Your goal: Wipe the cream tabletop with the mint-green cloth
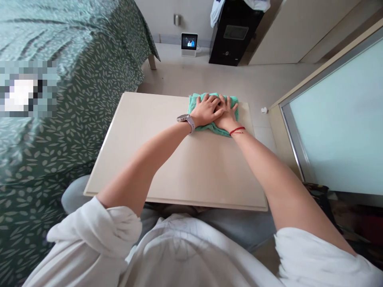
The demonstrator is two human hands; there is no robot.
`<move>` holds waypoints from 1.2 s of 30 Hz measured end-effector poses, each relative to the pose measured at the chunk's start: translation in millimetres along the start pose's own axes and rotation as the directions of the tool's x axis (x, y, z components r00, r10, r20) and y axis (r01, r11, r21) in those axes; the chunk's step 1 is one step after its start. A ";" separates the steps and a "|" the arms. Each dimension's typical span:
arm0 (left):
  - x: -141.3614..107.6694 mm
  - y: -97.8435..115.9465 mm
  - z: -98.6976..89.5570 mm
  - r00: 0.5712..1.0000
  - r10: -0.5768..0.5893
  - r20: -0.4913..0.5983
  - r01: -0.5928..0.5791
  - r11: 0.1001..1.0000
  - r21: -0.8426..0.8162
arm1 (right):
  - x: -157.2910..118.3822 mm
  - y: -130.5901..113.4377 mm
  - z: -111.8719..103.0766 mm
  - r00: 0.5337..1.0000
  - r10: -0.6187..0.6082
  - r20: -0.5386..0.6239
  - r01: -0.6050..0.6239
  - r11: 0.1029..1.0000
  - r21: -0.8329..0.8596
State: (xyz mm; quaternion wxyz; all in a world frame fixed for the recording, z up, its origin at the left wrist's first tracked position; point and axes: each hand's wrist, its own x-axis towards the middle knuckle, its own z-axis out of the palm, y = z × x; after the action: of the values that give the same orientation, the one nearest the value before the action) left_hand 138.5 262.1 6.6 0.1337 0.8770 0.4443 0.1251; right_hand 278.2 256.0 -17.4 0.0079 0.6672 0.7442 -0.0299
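Observation:
A green cloth point(220, 128) lies folded on the far right part of a beige low table point(191, 167). Pressed flat on it is my left hand point(207, 111), fingers spread, with its fingertips and thumb overlapping my right hand. My right hand point(228, 113) also rests palm down on the cloth, fingers apart and pointing to the far edge. On my left wrist sits a watch point(183, 118) with a pale strap; a red string bracelet point(237, 130) circles the right one. The cloth beneath both palms is hidden.
A bed with a green leaf-patterned sheet point(89, 79) stands to the left. Beyond the table are a small screen device point(189, 44) on the floor and a black cabinet point(235, 34). A frosted glass panel point(344, 111) borders the right side, near a crumpled white scrap point(264, 110).

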 end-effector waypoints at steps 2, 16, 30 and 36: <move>7.7 -4.8 1.1 1.000 -0.006 -0.010 0.005 1.000 -0.008 | 5.7 -0.6 -6.0 1.000 0.002 0.011 -0.002 0.999 0.033; -61.4 11.8 1.1 0.998 0.041 0.045 -0.041 0.999 0.006 | -62.9 -30.4 0.3 1.000 -0.025 -0.004 0.025 0.999 0.032; -269.2 67.0 8.2 0.991 0.028 0.128 -0.025 0.999 -0.023 | -258.3 -120.9 4.6 0.983 -0.174 0.052 0.177 0.982 -0.062; -241.8 35.3 2.3 0.996 0.000 0.085 0.002 1.000 -0.025 | -212.7 -125.3 -4.3 0.967 -0.229 0.109 0.230 0.973 0.001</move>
State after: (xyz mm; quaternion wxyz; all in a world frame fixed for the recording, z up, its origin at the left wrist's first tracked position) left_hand 26.8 45.2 -7.7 0.1637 0.8795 0.4370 0.0933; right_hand 177.1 31.6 2.2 0.0485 0.5740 0.8151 -0.0623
